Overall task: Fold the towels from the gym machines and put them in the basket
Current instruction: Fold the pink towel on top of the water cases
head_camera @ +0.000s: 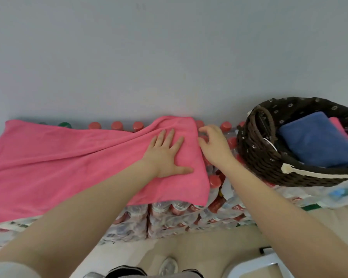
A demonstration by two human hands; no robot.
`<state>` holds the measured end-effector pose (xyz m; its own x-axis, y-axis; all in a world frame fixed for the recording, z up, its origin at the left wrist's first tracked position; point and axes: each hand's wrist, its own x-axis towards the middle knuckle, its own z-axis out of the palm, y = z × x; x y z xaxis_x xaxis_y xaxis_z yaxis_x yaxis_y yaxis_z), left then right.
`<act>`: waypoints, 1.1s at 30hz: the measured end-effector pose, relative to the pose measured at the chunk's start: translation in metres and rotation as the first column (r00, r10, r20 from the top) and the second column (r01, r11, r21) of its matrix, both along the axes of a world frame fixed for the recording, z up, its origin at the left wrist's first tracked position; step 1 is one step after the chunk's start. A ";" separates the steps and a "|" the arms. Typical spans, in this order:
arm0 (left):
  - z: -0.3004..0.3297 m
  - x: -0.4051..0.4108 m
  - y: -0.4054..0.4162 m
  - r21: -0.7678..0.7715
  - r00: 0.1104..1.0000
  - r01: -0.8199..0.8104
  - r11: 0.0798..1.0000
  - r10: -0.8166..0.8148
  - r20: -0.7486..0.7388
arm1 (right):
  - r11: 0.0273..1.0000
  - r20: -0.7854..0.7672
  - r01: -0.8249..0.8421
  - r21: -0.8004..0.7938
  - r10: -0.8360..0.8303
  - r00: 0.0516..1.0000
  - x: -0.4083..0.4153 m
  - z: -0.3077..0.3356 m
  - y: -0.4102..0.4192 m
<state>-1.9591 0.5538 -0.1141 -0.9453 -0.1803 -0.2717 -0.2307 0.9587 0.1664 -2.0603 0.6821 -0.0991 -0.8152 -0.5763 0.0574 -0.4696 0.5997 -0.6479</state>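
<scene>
Your left hand (167, 155) lies flat with straight, spread fingers, pressing on the pink towel (68, 163) near its right end. Your right hand (214, 145) sits just right of it at the towel's right edge, fingers curled; you cannot tell whether they pinch the cloth. The towel spreads out leftward from both hands over shrink-wrapped packs of red-capped bottles (189, 215). Right of your right hand stands the dark woven basket (255, 155), holding a folded blue towel (317, 141) with a folded pink one (342, 131) beside it.
</scene>
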 end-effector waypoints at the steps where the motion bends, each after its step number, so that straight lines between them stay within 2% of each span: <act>1: -0.001 -0.002 0.000 -0.004 1.000 -0.009 1.000 0.009 -0.007 | 1.000 -0.034 0.005 -0.011 -0.005 0.999 0.004 -0.003 0.010; 3: -0.003 -0.004 -0.001 -0.007 0.999 -0.017 1.000 0.017 -0.030 | 0.998 -0.052 0.059 -0.032 -0.061 0.997 0.014 -0.003 0.029; 5: -0.004 -0.004 -0.001 -0.007 0.998 -0.023 1.000 0.022 -0.055 | 0.993 0.008 0.118 -0.019 -0.118 0.993 0.026 -0.002 0.047; 9: -0.005 -0.001 -0.002 0.004 0.996 -0.012 1.000 0.012 -0.089 | 0.977 0.034 0.152 0.152 -0.159 0.987 0.052 -0.002 0.065; 13: -0.003 0.014 -0.001 0.033 0.970 0.090 0.995 -0.080 -0.230 | 0.948 0.058 0.230 0.219 -0.248 0.967 0.067 0.006 0.063; 16: -0.001 0.031 -0.001 0.052 0.950 0.169 0.984 -0.148 -0.274 | 0.935 0.077 0.258 0.242 -0.283 0.956 0.083 0.001 0.058; 20: -0.004 0.056 -0.011 0.081 0.941 0.214 0.973 -0.183 -0.285 | 0.933 0.156 0.359 0.018 -0.357 0.921 0.114 -0.013 0.051; 22: -0.005 0.071 -0.019 0.091 0.939 0.220 0.971 -0.185 -0.292 | 0.883 0.298 0.450 -0.132 -0.398 0.868 0.128 -0.006 0.043; 25: -0.001 0.099 -0.034 0.117 0.931 0.213 0.970 -0.166 -0.325 | 0.810 0.490 0.523 -0.265 -0.354 0.797 0.146 0.014 0.021; 29: 0.010 0.145 -0.068 0.150 0.917 0.132 0.980 -0.064 -0.393 | 0.815 0.497 0.424 -0.396 -0.198 0.845 0.170 0.041 -0.030; 33: 0.012 0.202 -0.116 0.211 0.878 -0.071 0.975 0.161 -0.452 | 0.840 0.461 0.224 -0.494 0.035 0.887 0.204 0.058 -0.095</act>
